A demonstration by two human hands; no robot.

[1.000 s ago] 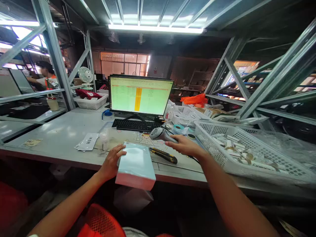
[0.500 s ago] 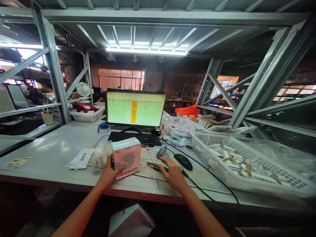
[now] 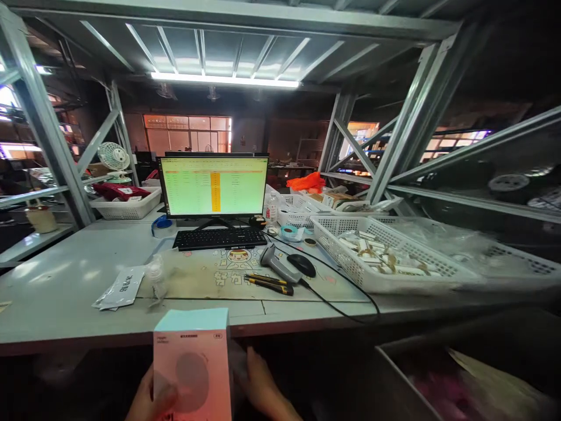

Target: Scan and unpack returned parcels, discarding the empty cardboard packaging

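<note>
My left hand (image 3: 151, 394) grips a pink cardboard box (image 3: 193, 362) with a pale blue top and a grey round shape printed on its front. The box is upright, in front of the desk's front edge and low in the view. Just right of the box is my right hand (image 3: 263, 386), below desk level; its fingers are mostly hidden in shadow, and a dim greyish patch lies between it and the box. Beyond them a grey barcode scanner (image 3: 280, 266) and yellow-and-black utility knives (image 3: 269, 283) lie on the desk mat.
A monitor (image 3: 214, 187), keyboard (image 3: 219, 238) and mouse (image 3: 301, 265) are on the desk (image 3: 74, 275). White packets (image 3: 123, 286) and a clear-wrapped bottle (image 3: 155, 278) lie left. White baskets (image 3: 363, 275) stand right. An open container (image 3: 416, 380) is low at right.
The pink box has come off the desk toward me in my left hand. My right hand has left the scanner and come down beside the box. The view has shifted right.
</note>
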